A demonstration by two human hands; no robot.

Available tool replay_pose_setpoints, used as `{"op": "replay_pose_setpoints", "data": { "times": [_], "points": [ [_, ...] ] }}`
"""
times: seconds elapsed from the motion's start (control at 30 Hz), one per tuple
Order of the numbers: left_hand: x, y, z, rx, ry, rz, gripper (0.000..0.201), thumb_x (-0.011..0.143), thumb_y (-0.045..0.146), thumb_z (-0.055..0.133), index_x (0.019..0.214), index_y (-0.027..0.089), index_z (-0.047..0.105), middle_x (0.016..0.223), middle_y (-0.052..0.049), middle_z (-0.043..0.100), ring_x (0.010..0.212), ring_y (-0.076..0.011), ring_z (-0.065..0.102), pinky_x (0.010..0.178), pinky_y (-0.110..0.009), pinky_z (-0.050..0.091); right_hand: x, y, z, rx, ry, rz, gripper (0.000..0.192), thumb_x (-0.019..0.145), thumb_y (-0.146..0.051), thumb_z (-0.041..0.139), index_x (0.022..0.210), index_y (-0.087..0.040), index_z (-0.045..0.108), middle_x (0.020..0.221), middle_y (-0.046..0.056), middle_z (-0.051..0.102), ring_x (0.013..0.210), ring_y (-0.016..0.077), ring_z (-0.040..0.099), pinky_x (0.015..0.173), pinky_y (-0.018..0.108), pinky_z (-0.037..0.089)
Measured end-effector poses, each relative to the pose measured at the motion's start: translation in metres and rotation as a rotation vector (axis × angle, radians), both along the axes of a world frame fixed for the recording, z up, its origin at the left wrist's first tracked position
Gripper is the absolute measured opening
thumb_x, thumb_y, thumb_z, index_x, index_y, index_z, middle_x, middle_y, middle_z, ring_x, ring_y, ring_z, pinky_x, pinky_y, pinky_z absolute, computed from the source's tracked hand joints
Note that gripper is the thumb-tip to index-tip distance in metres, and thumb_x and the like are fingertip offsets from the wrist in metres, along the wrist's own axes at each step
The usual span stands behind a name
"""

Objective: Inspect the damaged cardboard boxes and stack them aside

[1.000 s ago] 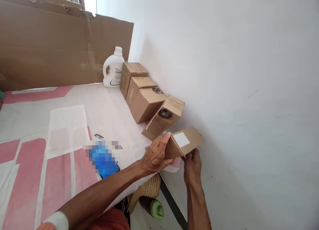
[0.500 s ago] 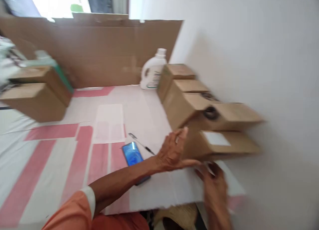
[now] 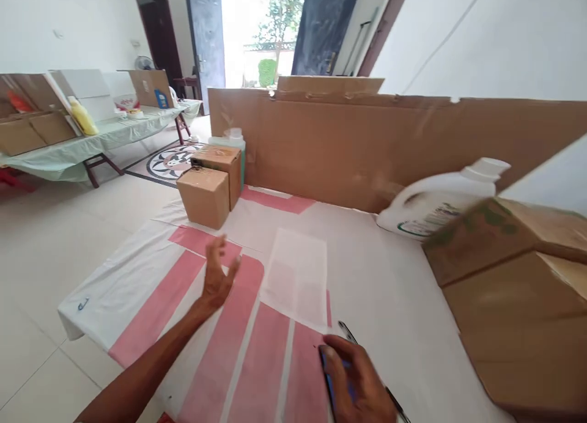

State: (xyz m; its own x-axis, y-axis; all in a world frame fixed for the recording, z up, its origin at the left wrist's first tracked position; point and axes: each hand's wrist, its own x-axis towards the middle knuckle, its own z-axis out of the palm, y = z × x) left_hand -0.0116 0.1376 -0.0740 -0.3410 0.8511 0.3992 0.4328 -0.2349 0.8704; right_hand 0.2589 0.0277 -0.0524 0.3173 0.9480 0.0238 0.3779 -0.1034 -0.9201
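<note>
**Hands off labelled box, view swung left**

Left hand [image 3: 217, 279] now raised, fingers spread, empty, toward two boxes [image 3: 211, 181] far across the desk [image 3: 389, 301]. Right hand [image 3: 360, 380] covers blue phone [image 3: 331, 374]; grip indeterminate. Pen [image 3: 347, 332] just beside.

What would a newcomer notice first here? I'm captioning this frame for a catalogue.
The left hand hangs open in mid-air above the pink-striped cloth, reaching toward two small boxes at the table's far left corner. The right hand rests on a blue phone beside a pen at the near edge. A white jug lies by blurred boxes on the right.
</note>
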Motion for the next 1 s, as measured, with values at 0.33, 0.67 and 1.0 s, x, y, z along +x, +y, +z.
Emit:
{"op": "replay_pose_setpoints", "data": {
  "times": [0.33,0.67,1.0],
  "points": [
    [-0.176,0.165,0.025,-0.059,-0.364,0.289,0.08,0.107,0.074,0.037,0.158,0.014,0.05,0.17,-0.02,0.047,0.166,-0.0327,0.029,0.137,-0.054,0.015,-0.158,0.175,-0.012,-0.019,0.19,0.581,0.047,0.095,-0.057,0.066,0.13,-0.026,0.073,0.14,0.015,0.073,0.127,0.0358,0.07,0.098,0.054,0.061],
    [-0.137,0.102,-0.015,-0.111,-0.458,0.06,0.088,0.105,0.083,0.025,0.156,0.019,0.057,0.165,-0.013,0.058,0.162,-0.0315,0.042,0.133,-0.047,0.035,-0.231,0.223,-0.022,-0.087,0.335,0.713,0.098,0.092,-0.051,0.071,0.175,-0.029,0.023,0.183,0.011,0.023,0.168,0.0315,0.026,0.131,0.06,0.033],
    [-0.07,-0.084,0.002,-0.194,-0.327,0.02,0.074,0.105,0.08,0.027,0.142,0.028,0.064,0.151,-0.01,0.064,0.139,-0.0331,0.059,0.115,-0.051,0.049,-0.122,0.083,0.006,-0.045,0.237,0.612,0.05,0.102,-0.053,0.059,0.148,-0.034,0.063,0.146,0.009,0.067,0.13,0.0324,0.065,0.098,0.049,0.058]
  ]
}}
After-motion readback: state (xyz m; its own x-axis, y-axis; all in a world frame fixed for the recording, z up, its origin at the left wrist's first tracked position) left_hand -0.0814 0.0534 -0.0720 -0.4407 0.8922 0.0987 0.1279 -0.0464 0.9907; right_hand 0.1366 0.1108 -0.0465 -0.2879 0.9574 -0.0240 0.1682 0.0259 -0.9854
